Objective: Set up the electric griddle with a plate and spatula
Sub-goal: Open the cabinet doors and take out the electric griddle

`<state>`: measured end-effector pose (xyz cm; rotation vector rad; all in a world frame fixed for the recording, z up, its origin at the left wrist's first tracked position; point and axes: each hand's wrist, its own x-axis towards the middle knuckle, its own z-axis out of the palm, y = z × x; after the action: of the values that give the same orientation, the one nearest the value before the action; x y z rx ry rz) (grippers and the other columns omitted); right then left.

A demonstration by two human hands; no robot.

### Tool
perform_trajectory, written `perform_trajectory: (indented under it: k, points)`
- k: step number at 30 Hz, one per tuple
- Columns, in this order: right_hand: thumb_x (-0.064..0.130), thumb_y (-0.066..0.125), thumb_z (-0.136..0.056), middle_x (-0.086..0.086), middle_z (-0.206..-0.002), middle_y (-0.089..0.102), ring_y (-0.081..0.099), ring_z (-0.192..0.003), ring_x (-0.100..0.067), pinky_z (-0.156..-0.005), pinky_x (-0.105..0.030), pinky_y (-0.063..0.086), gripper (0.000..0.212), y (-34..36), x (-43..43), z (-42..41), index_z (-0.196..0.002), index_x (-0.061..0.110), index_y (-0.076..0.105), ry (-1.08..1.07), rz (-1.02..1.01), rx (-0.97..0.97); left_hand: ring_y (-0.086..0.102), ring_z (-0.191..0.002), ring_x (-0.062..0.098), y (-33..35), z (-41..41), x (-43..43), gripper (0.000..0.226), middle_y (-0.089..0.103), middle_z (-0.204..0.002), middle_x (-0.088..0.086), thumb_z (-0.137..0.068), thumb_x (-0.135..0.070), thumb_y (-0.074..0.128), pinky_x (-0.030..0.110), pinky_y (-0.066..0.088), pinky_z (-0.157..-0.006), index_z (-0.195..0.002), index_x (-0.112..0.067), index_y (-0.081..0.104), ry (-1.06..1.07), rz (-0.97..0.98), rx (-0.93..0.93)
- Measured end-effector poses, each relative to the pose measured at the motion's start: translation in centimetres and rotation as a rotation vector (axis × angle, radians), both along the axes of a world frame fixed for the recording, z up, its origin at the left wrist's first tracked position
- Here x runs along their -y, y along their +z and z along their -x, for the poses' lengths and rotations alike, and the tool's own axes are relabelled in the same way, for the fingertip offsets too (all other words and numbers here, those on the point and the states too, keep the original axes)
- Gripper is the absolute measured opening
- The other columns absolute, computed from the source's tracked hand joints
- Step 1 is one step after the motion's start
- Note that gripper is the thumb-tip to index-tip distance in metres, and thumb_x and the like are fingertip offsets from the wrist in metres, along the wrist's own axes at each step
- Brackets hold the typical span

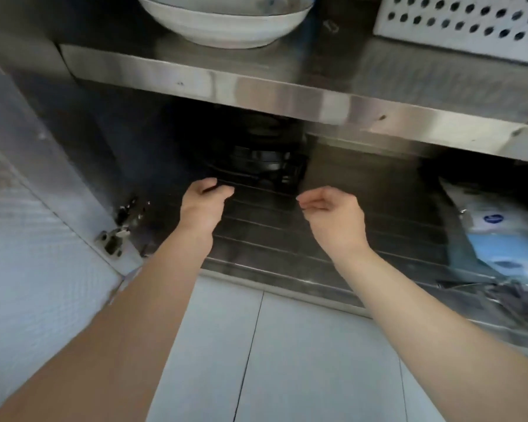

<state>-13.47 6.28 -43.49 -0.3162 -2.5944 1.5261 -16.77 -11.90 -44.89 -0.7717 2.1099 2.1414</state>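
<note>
A dark, round appliance, possibly the electric griddle, sits deep in shadow at the back of the lower cabinet shelf. My left hand reaches in just in front of it, fingers curled downward, holding nothing that I can make out. My right hand hovers a little to the right, fingers loosely bent and empty. Neither hand touches the appliance. A white deep plate stands on the upper steel shelf. No spatula is in view.
A white perforated tray rests on the upper shelf at the right. Blue and white plastic packets lie on the lower shelf's right side. The open cabinet door with its hinge stands at the left. Grey floor tiles lie below.
</note>
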Motion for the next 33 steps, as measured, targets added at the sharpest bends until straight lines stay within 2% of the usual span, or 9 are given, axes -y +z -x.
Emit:
perform_trajectory:
  k: [3,9,13,15,18,21,23,27,33]
  points:
    - [0.002,0.055,-0.086,0.002,-0.09,0.073,0.067,-0.092,-0.015,-0.082,-0.029,0.056,0.029,-1.7,-0.7,1.9,-0.086,0.026,0.071,-0.101,0.104,0.114,0.054,-0.11,0.016,-1.1,1.2,0.5,0.047,0.058,-0.128,0.002,-0.086,-0.021,0.064,0.037,0.043,-0.103,-0.131,-0.023,0.051,0.013,-0.003,-0.031]
    - [0.01,0.059,-0.087,-0.006,-0.1,0.069,0.067,-0.098,-0.023,-0.089,-0.038,0.056,0.025,-3.4,0.4,6.0,-0.111,0.017,0.065,-0.153,0.238,0.394,0.05,-0.112,0.013,-3.4,2.1,0.2,0.057,0.054,-0.12,-0.009,-0.085,-0.024,0.066,0.041,0.038,-0.108,-0.138,-0.029,0.045,-0.044,-0.018,-0.023]
    - [0.018,0.064,-0.089,-0.014,-0.106,0.064,0.063,-0.093,-0.023,-0.07,-0.032,0.055,0.033,-3.9,2.8,9.5,-0.119,0.007,0.058,-0.116,0.6,0.563,0.047,-0.112,0.012,-5.0,4.3,0.8,0.065,0.047,-0.137,0.001,-0.084,-0.026,0.067,0.035,0.038,-0.106,-0.143,-0.026,0.037,-0.069,0.07,-0.073]
    - [0.026,0.067,-0.087,-0.017,-0.117,0.058,0.061,-0.104,-0.027,-0.076,-0.035,0.054,0.049,-4.5,4.6,10.8,-0.129,0.007,0.05,-0.094,0.763,0.615,0.048,-0.11,0.009,-6.0,4.7,1.2,0.069,0.049,-0.13,-0.001,-0.083,-0.027,0.068,0.024,0.038,-0.097,-0.144,-0.026,0.035,-0.098,0.09,-0.075]
    - [0.038,0.072,-0.082,-0.023,-0.135,0.048,0.053,-0.122,-0.035,-0.098,-0.043,0.048,0.072,-4.9,6.8,12.3,-0.139,0.008,0.04,-0.103,0.97,0.624,0.05,-0.104,0.004,-7.7,4.3,1.7,0.073,0.052,-0.12,-0.007,-0.083,-0.025,0.07,0.013,0.034,-0.082,-0.145,-0.022,0.033,-0.147,0.108,-0.046]
    - [0.047,0.075,-0.076,-0.025,-0.142,0.041,0.045,-0.129,-0.038,-0.107,-0.049,0.041,0.084,-4.3,8.6,14.0,-0.142,0.014,0.036,-0.117,1.126,0.597,0.041,-0.131,0.012,-9.4,4.4,2.6,0.078,0.041,-0.147,0.003,-0.082,-0.023,0.071,0.02,0.03,-0.092,-0.147,-0.017,0.03,-0.178,0.142,-0.005]
    - [0.05,0.074,-0.075,-0.026,-0.144,0.038,0.042,-0.131,-0.04,-0.109,-0.051,0.038,0.086,-3.8,9.5,15.2,-0.144,0.017,0.035,-0.136,1.19,0.556,0.039,-0.135,0.013,-9.8,4.9,3.1,0.079,0.039,-0.15,0.001,-0.081,-0.027,0.072,0.024,0.031,-0.097,-0.147,-0.019,0.03,-0.193,0.109,0.03]
    - [0.056,0.069,-0.077,-0.019,-0.142,0.041,0.042,-0.13,-0.04,-0.111,-0.055,0.032,0.078,-2.8,10.4,17.1,-0.138,0.017,0.041,-0.194,1.263,0.525,0.038,-0.134,0.015,-10.0,5.5,4.1,0.076,0.038,-0.15,-0.003,-0.082,-0.032,0.069,0.035,0.029,-0.112,-0.147,-0.022,0.03,-0.217,0.039,0.085]
    - [0.043,0.067,-0.081,-0.015,-0.138,0.048,0.043,-0.128,-0.038,-0.113,-0.05,0.03,0.06,-3.3,10.9,18.0,-0.13,0.015,0.049,-0.269,1.272,0.445,0.037,-0.136,0.017,-10.2,5.3,3.2,0.079,0.036,-0.151,0.004,-0.081,-0.029,0.07,0.026,0.029,-0.094,-0.148,-0.022,0.029,-0.219,0.093,0.081]
